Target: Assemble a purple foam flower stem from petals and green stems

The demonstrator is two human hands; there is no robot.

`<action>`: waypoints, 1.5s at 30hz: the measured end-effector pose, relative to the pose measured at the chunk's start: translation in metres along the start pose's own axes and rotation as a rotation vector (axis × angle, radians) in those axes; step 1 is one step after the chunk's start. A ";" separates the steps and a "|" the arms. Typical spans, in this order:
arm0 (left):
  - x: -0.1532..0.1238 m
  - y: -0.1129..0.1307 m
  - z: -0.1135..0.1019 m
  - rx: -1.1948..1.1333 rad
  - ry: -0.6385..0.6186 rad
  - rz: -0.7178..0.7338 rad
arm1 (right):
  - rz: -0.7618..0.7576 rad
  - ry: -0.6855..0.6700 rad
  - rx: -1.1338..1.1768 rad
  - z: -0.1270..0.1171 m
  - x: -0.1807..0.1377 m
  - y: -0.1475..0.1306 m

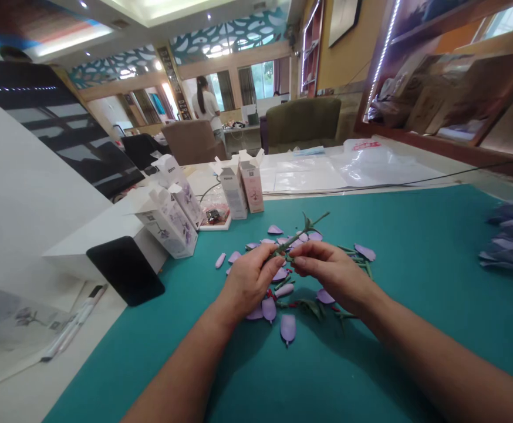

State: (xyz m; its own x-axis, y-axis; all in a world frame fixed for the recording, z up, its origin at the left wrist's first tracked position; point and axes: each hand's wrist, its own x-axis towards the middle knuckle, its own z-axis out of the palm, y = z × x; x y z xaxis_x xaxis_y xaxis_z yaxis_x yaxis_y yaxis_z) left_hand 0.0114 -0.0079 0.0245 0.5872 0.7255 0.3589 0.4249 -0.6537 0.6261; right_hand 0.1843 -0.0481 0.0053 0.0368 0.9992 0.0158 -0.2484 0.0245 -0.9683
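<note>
Nearest the head camera, bare forearms (432,352) reach across a teal cutting mat (419,247), where the left hand (250,285) and right hand (331,276) close in fingertip pinches on a thin green artificial flower stem (289,242), held above scattered lilac petals (288,328). The stem looks light and slightly springy, probably wire-cored, so its bare middle seems the steadiest hold. The petals look thin and easily creased, so they seem best taken gently by their narrow ends.

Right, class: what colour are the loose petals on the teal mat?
Pale lilac petals, clearest in the head view.
</note>
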 end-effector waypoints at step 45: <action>-0.005 0.000 0.006 0.076 0.082 0.109 | -0.042 0.073 0.218 0.011 -0.007 0.004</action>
State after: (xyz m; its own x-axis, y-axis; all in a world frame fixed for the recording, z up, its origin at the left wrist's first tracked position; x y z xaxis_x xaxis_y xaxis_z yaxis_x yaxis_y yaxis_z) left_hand 0.0129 -0.0128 0.0191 0.5761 0.6624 0.4789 0.4147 -0.7417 0.5271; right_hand 0.1724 -0.0544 0.0035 0.1199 0.9923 0.0296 -0.4481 0.0807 -0.8903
